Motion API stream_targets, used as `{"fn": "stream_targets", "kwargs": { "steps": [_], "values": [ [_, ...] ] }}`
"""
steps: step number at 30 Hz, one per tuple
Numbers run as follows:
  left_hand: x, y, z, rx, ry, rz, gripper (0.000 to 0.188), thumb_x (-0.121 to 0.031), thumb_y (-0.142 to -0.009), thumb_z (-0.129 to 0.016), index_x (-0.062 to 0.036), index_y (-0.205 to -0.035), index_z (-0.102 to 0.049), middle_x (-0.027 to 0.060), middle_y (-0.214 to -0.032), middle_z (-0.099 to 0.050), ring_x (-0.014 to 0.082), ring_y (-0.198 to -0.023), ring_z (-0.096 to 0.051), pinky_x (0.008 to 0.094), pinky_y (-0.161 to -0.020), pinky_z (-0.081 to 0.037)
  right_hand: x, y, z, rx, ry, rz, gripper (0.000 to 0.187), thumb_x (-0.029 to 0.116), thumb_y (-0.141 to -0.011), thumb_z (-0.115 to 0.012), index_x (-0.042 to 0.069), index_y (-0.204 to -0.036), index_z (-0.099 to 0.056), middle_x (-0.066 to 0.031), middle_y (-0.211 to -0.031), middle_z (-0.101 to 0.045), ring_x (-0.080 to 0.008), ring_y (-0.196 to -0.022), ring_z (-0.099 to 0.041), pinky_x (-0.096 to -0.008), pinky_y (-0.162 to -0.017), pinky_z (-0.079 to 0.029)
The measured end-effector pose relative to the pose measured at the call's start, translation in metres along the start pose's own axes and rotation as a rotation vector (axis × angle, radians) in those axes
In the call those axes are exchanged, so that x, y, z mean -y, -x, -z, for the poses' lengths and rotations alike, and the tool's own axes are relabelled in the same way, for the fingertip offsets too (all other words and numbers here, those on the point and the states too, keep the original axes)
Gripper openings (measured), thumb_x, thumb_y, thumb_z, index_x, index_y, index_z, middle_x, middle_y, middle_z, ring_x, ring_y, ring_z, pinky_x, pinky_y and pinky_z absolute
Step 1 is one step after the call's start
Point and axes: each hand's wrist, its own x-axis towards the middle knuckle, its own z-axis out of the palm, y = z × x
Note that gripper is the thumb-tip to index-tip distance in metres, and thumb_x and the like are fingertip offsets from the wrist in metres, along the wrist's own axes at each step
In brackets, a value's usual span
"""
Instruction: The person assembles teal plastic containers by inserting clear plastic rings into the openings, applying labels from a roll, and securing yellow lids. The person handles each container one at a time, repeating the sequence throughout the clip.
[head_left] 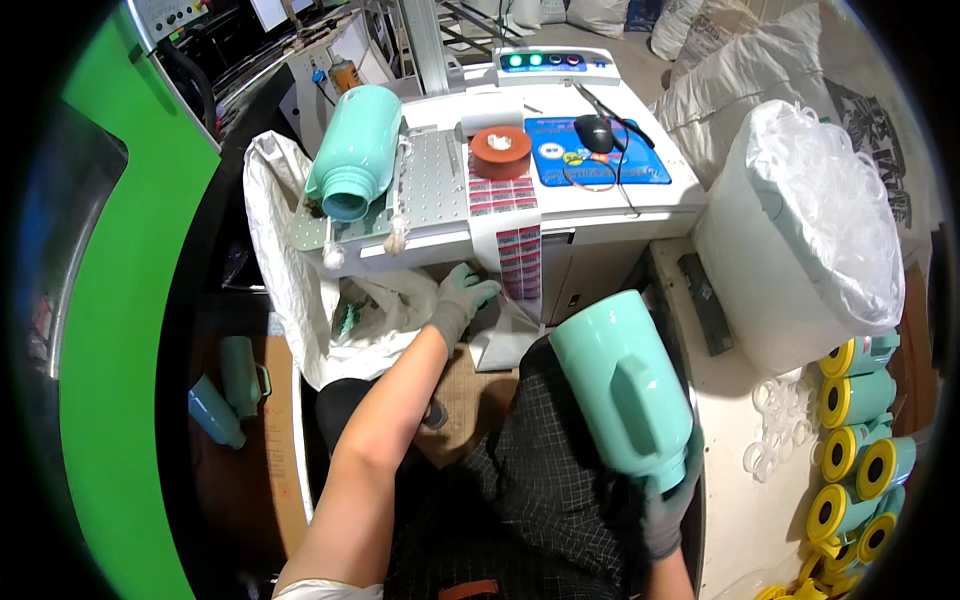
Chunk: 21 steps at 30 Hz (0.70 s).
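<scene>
Mint-green: holding a jug [603,365] over the lap [540,450], clamped near its neck by fingers of the right hand [664,522]; cannot tell grip of left hand [461,299] beside label strip [519,262]; probably label-fetching, calling for careful peeling

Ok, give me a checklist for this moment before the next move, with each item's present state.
1. Right hand holding the lower turquoise jug near its neck: ok.
2. Left hand touching the label strip: cannot tell.
3. Upper turquoise jug lying on the perforated plate: ok.
4. White rings tidied away: not ok, loose on the side bench.
</scene>
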Motion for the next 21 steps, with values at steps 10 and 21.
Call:
{"fn": "stream_targets", "kwargs": {
  "steps": [10,21],
  "values": [
    [-0.073,0.081,-0.061,-0.261,-0.458,-0.338,0.061,-0.016,-0.092,-0.072,-0.0066,-0.149,-0.052,0.0156,-0.099,-0.077,0.0281,-0.091,-0.077,0.0404,-0.084,-0.06,-0.026,0.027,0.003,-0.043,-0.011,-0.025,0.112,0.023,-0.081,-0.081,-0.004,-0.168,-0.015,-0.0244,-0.162,-0.04,-0.032,-0.144,-0.048,-0.0455,-0.119,-0.04],
    [-0.089,0.098,-0.047,-0.3,-0.479,-0.499,0.019,-0.007,-0.089,-0.08,-0.0012,-0.105,-0.072,0.008,-0.111,-0.072,0.0165,-0.091,-0.068,0.0311,-0.079,-0.056,-0.033,0.048,-0.016,-0.104,0.072,0.06,0.107,0.013,-0.077,-0.08,-0.009,-0.165,-0.022,-0.0258,-0.157,-0.048,-0.0301,-0.137,-0.056,-0.0424,-0.114,-0.045]
  ]
}}
